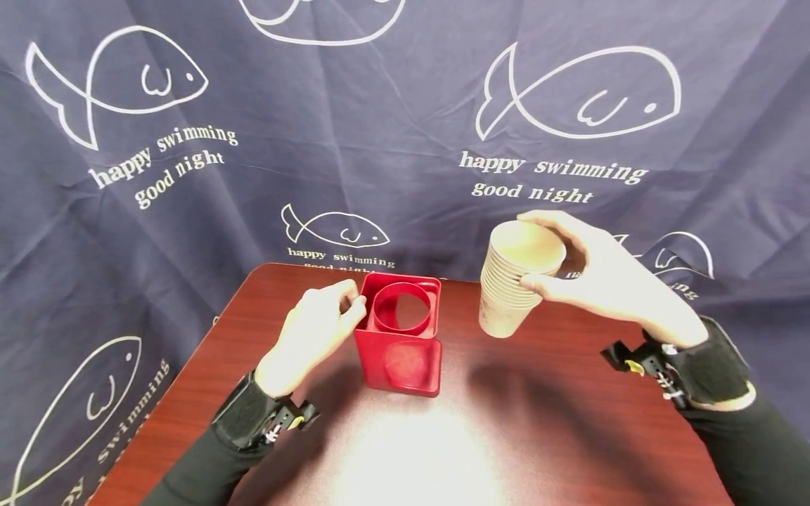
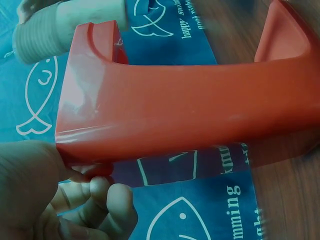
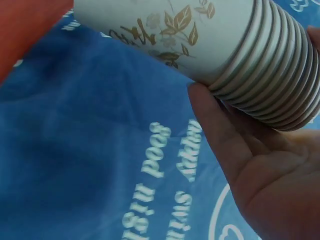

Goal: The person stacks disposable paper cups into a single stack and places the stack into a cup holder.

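Note:
A red plastic cup holder (image 1: pixel 400 365) with a round ring opening at its top stands on the table, left of centre in the head view. My left hand (image 1: pixel 310 334) pinches its upper left edge. The left wrist view shows the holder's long red side (image 2: pixel 170 110), with the fingers (image 2: pixel 120 207) curled at its corner. To the right, a stack of paper cups (image 1: pixel 511 284) is raised above the table, slightly tilted, rims up. My right hand (image 1: pixel 598 270) grips the stack round its rims. Brown leaf prints show on the outermost paper cup (image 3: pixel 170 30).
The reddish-brown wooden table (image 1: pixel 538 429) has a bright glare patch near its front. Behind it hangs a dark blue curtain (image 1: pixel 430 126) with white fish drawings and lettering, close against the back edge. Black straps with small mounts sit on both wrists.

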A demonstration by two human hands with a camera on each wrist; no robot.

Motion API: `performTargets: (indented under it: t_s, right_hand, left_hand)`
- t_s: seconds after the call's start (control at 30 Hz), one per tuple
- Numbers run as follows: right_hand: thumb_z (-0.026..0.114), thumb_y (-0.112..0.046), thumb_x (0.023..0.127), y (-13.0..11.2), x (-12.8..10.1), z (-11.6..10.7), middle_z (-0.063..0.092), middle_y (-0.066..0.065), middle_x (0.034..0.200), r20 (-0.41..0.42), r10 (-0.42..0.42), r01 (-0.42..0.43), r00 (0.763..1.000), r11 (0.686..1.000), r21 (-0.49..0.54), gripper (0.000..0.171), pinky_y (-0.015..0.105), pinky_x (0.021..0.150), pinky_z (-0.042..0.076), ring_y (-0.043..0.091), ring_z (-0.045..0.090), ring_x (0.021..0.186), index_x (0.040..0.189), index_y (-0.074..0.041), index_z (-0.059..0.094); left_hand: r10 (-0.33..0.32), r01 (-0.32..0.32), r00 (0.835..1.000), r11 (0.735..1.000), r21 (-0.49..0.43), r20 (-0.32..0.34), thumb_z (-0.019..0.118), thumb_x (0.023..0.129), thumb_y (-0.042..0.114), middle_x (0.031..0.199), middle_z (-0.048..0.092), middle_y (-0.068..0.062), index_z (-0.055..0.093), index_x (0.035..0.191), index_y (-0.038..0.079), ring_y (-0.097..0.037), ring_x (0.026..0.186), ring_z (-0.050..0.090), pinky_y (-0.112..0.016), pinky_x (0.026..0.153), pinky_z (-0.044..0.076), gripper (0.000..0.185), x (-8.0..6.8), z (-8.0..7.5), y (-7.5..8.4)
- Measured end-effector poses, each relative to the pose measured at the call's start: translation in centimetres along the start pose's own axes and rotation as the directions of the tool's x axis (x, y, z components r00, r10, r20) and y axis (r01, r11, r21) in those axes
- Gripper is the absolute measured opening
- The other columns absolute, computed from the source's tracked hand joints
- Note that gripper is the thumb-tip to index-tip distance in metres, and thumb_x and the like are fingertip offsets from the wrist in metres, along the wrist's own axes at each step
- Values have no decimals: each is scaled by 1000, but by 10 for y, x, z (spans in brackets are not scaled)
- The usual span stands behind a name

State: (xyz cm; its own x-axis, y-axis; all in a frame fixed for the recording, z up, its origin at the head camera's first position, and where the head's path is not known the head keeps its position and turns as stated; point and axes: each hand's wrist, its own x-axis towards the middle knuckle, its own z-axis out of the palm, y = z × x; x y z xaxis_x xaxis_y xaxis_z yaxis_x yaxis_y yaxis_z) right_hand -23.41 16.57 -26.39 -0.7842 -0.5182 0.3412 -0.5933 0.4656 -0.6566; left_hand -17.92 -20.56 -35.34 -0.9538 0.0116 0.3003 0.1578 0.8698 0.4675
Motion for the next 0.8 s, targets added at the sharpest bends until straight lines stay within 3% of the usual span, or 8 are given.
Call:
performTargets:
  t_s: [0.2,0.4,0.63,0.8]
  right_hand:
    - [83,-4,82,-24,15,-4,65,-3,125,2,-94,94,996,995,27,73,15,85,53,10,62,104,146,-24,55]
    - [79,1,83,-43,28,2,67,2,126,8,-184,181,983,973,140,70,18,89,54,14,63,105,146,-16,54]
    - [78,4,83,-58,42,25,65,9,122,49,-199,168,979,915,368,67,26,80,60,22,64,103,144,-7,52]
    - [78,6,81,-63,50,41,64,10,125,45,-202,167,978,901,401,70,29,80,61,23,65,104,144,-6,51]
  left_hand:
    - [-7,7,1000,1000,3,-1,62,96,26,64,59,7,60,80,23,-15,59,54,-31,52,47,17,-1,0,0]
    - [10,-10,1000,1000,0,-2,61,96,24,60,55,5,59,81,21,-15,56,50,-31,49,43,16,-1,0,0]
    - [39,-39,999,999,-12,-23,62,96,22,57,53,4,60,79,21,-15,53,47,-30,48,41,17,-1,-1,0]
    - [44,-44,999,999,-15,-20,61,95,22,56,52,5,59,79,21,-15,54,46,-30,47,39,17,0,-1,0]
